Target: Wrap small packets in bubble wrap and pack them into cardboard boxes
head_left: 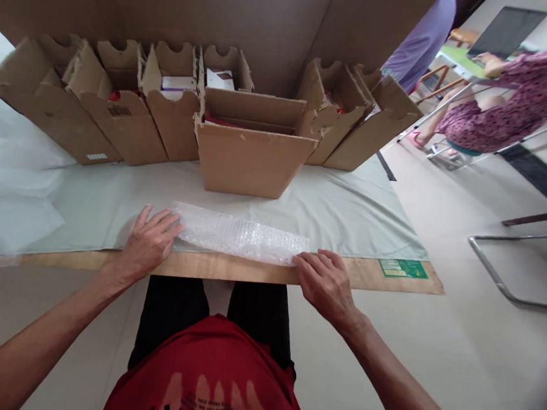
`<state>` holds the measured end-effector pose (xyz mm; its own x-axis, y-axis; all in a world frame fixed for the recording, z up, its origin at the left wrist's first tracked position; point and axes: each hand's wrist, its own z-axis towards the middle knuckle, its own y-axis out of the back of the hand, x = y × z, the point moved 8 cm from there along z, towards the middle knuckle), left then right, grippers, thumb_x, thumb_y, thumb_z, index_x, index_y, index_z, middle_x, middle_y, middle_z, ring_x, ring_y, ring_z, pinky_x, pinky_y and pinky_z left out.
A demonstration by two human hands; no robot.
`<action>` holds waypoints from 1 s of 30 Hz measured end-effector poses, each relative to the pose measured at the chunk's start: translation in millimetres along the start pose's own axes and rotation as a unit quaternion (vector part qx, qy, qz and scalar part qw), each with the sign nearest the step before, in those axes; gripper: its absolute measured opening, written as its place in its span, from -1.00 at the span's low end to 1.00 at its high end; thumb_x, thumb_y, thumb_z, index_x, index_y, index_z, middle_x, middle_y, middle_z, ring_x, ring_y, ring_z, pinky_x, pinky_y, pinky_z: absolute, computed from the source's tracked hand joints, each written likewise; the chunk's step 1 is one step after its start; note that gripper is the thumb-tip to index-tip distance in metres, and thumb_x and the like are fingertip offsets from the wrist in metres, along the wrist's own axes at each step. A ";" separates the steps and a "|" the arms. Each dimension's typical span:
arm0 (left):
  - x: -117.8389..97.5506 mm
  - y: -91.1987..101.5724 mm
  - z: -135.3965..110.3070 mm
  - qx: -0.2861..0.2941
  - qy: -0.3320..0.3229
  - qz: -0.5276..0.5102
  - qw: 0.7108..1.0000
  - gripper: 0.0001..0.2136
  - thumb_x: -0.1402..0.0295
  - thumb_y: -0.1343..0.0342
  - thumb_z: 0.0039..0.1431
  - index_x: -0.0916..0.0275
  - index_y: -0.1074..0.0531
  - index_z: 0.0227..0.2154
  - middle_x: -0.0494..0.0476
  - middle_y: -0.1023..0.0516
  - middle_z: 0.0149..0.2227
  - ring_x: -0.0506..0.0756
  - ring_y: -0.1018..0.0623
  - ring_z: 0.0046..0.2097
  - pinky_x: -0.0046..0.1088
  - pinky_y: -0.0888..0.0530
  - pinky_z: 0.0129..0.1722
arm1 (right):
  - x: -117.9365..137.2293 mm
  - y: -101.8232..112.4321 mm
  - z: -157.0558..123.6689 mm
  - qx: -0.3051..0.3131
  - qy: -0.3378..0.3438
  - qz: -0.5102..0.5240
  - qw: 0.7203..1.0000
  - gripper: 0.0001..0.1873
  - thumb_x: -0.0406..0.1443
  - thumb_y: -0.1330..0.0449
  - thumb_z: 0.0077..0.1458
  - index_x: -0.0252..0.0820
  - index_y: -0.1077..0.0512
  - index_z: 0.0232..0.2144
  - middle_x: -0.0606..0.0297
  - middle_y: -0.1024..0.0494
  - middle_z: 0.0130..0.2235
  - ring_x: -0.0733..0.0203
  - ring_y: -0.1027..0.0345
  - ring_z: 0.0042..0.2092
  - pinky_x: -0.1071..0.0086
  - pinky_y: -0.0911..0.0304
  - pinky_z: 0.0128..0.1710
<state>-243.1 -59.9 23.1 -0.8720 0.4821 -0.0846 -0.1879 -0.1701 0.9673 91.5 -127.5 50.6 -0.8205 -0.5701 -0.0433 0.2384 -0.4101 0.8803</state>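
Note:
A folded strip of clear bubble wrap (242, 234) lies along the front edge of the cloth-covered table, partly over the bare wood. At its left end rests my left hand (153, 239), fingers spread and touching the wrap's edge. My right hand (322, 276) has its fingers curled over the right end of the strip, at the table edge. The right thumb is hidden. Just behind the wrap stands an open cardboard box (253, 162) with something dark red partly showing inside.
Several tall cardboard bins (168, 119) line the table's back before a large cardboard panel (199, 7). Loose clear plastic sheeting (16, 189) lies at left. A green label (402, 268) is on the wood at right. Beyond sits a person (516, 105) near a laptop (506, 34).

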 end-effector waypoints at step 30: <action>-6.7 15.6 -76.5 0.062 -0.082 -0.122 0.987 -0.31 0.41 -0.10 0.17 0.12 -0.17 0.39 0.30 -0.11 0.47 0.33 -0.09 0.49 0.13 -0.04 0.45 | 212.8 -79.1 114.0 0.124 0.029 0.271 0.954 -0.87 -0.35 -0.14 0.27 -0.23 -0.50 -0.26 0.18 -0.61 -0.30 0.13 -0.42 -0.27 0.20 -0.11 -0.14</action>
<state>-274.8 -131.5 20.5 -0.7206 0.6307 -0.2882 -0.3167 0.0704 0.9459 -161.1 -135.2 25.6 -0.5802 -0.6912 0.4309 0.4837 0.1332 0.8650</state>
